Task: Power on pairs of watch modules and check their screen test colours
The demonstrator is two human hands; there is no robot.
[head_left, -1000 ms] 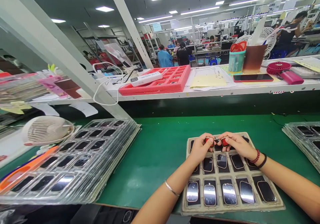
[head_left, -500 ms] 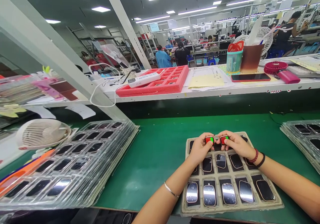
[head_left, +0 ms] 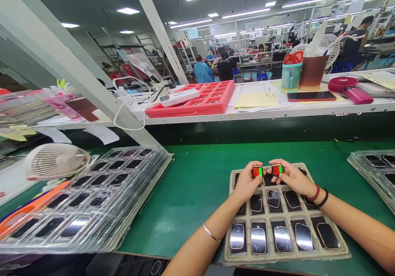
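Currently pinching closed on small rectangular red-and-green-lit screen (head_left: 257, 172) with left hand (head_left: 247, 182) | likewise on matching red-and-green-lit screen (head_left: 277, 170) with right hand (head_left: 293, 179) | over beige moulded tray (head_left: 277, 259)

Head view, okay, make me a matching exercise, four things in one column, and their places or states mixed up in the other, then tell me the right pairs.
Things:
1. Watch in the left hand
2. Beige tray
3. Red foam tray
4. Silver bangle

Places or states:
A. On the white shelf
B. Around the left forearm
C. Screen lit red and green
D. On the green bench

Right pairs: 1-C, 2-D, 3-A, 4-B.
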